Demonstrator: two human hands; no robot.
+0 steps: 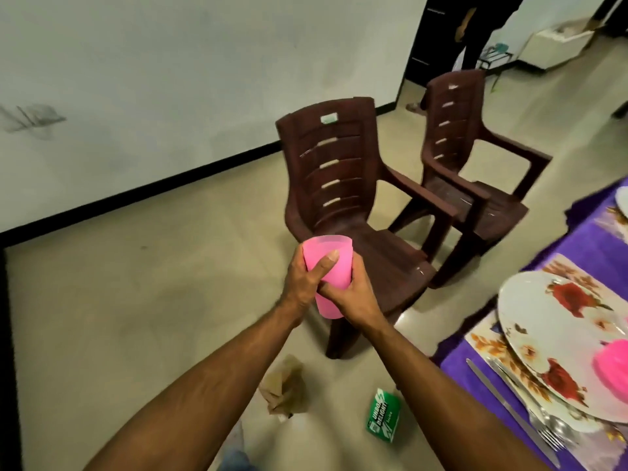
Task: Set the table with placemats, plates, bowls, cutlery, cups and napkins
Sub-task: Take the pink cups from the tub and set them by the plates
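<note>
Pink cup [328,266] held in both hands above the floor, left of the table [584,246].

Noted, largest first: purple-clothed table at right edge; two brown plastic chairs [343,185] beyond the hands; floral plate [557,334] on a floral placemat [489,341], with knife [509,409] and fork [530,402] just beside it; green packet [382,414] on the floor. Left hand [304,278] wrapped round the cup's upper half, thumb across its front; right hand [350,288] curled round the lower half.
</note>
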